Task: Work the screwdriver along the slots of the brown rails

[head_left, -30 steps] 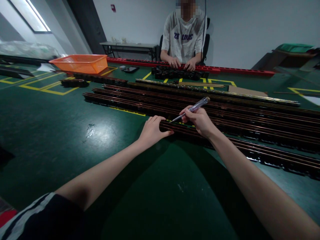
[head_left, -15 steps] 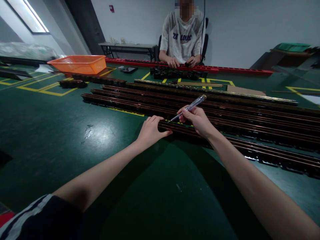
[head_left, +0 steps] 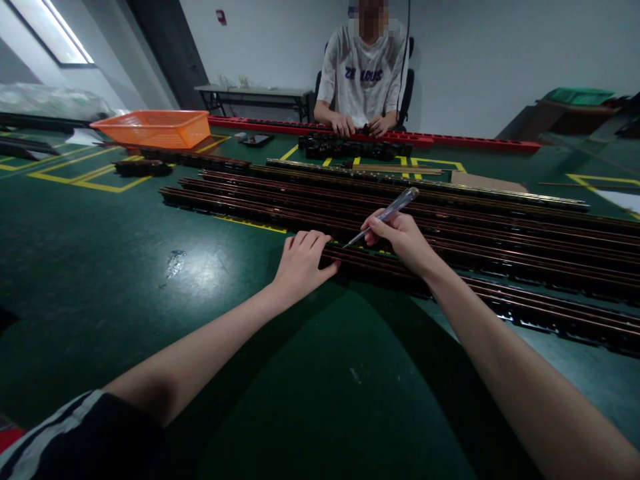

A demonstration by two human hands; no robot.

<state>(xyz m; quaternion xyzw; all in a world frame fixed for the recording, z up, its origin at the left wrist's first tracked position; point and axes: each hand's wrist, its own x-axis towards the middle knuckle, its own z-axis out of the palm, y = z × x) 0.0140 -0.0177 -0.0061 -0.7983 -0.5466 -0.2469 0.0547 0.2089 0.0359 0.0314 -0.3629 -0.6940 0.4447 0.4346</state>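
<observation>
My left hand (head_left: pixel 301 264) grips the left end of a long dark rail with copper-coloured strips (head_left: pixel 505 297), thumb on the near side and fingers over the far side. In my right hand (head_left: pixel 403 239) is a slim screwdriver (head_left: pixel 398 203) with a clear handle, held like a pen. Its thin shaft slants down to the left, and the tip is at the rail just right of my left fingers. Whether the tip touches the rail I cannot tell. Behind it, several similar rails (head_left: pixel 240 199) lie side by side on the green table (head_left: pixel 100 267).
An orange basket (head_left: pixel 150 130) stands at the back left. Across the table a person (head_left: pixel 367 73) in a white shirt handles small dark parts (head_left: pixel 350 147) by a long red rail (head_left: pixel 480 142). A cardboard piece (head_left: pixel 487 181) lies beyond the rails.
My right hand and the screwdriver have shifted slightly right, along the rail. My left hand keeps its grip at the rail's end. The view has moved very slightly.
</observation>
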